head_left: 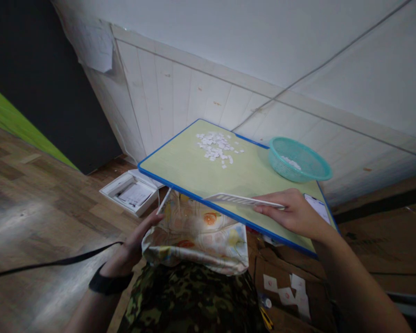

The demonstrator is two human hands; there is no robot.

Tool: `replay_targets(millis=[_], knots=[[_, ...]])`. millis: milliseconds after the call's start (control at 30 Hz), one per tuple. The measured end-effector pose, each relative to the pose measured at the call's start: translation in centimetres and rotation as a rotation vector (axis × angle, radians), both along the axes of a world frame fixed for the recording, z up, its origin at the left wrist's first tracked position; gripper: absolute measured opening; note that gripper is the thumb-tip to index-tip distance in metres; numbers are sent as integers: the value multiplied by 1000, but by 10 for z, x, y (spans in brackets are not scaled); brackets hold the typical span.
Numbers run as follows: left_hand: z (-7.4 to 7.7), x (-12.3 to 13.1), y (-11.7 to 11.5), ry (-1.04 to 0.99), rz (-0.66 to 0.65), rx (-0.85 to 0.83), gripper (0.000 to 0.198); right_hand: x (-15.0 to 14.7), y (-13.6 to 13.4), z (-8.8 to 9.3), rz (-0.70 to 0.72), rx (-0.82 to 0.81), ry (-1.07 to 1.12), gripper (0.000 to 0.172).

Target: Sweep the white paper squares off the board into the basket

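My right hand (293,213) pinches one end of a thin white sheet with a row of slots (229,199), held nearly edge-on over the table's near edge. At the left side of a fruit-print cloth (208,231) on my lap is my left hand (145,233). Its fingers close at the lower end of a narrow white strip (164,200); most of the grip is hidden. Small white pieces (215,144) lie loosely piled on the pale green, blue-edged table (173,162). More of them sit in a turquoise plastic basket (300,159) at the table's right.
A phone (317,207) lies by the table's right edge. An open white box (130,192) sits on the wooden floor at left. Below right, white cards (287,295) and a yellow tool (266,319) rest on cardboard. A panelled wall (194,88) stands behind the table.
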State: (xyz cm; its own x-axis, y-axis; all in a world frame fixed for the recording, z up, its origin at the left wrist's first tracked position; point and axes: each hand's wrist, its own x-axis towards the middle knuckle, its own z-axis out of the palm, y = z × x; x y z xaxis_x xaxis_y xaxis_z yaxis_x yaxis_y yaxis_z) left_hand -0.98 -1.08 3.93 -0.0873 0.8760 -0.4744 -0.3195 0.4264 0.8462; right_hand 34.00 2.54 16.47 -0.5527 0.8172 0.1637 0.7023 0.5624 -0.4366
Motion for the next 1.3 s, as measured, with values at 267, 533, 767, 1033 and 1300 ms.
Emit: replay_targets(millis=[267,533,767,1033,1300], knots=[[24,9,1,-99,-21,-33,6,-27,19,0,-59,105,-71,27],[11,4,2,-67,-23,-19,9,-40,19,11,65,132,-140,27],[4,2,4,-107,-39,-21,16,-38,18,19,17,175,-207,27],[1,-1,2,-82,-52,-41,20,-46,15,21,77,108,-201,27],[11,2,2,-61,-20,-33,21,-42,11,32,92,108,-149,25]])
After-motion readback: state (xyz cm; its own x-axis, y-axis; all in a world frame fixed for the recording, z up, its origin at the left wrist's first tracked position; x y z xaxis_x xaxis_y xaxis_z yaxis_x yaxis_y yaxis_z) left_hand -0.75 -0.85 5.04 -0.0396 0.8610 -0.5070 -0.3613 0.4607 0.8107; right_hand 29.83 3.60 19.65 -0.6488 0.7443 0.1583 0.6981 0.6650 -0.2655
